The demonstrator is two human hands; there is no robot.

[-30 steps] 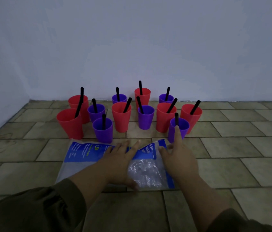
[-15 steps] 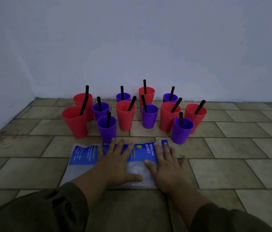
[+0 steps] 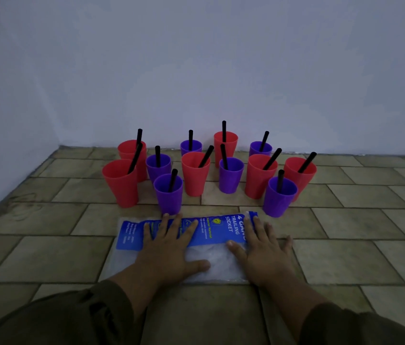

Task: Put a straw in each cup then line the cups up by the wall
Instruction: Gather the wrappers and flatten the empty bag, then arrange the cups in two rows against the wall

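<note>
The right hand (image 3: pixel 261 255) has left the front purple cup (image 3: pixel 277 205) and lies flat, fingers spread, beside the left hand (image 3: pixel 169 250) on the plastic packet (image 3: pixel 131 235); neither grips anything. The cups (image 3: pixel 195 180), each with a black straw (image 3: pixel 206 155), cluster near the floor's (image 3: pixel 346 220) far edge. I'd slide the back ones to the wall (image 3: pixel 196 70) first, gripping low.

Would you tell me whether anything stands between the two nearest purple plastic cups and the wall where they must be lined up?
Yes. A second purple cup stands just behind the near left purple cup, and a red plastic cup and another red cup crowd the way behind the near right purple cup.
</note>
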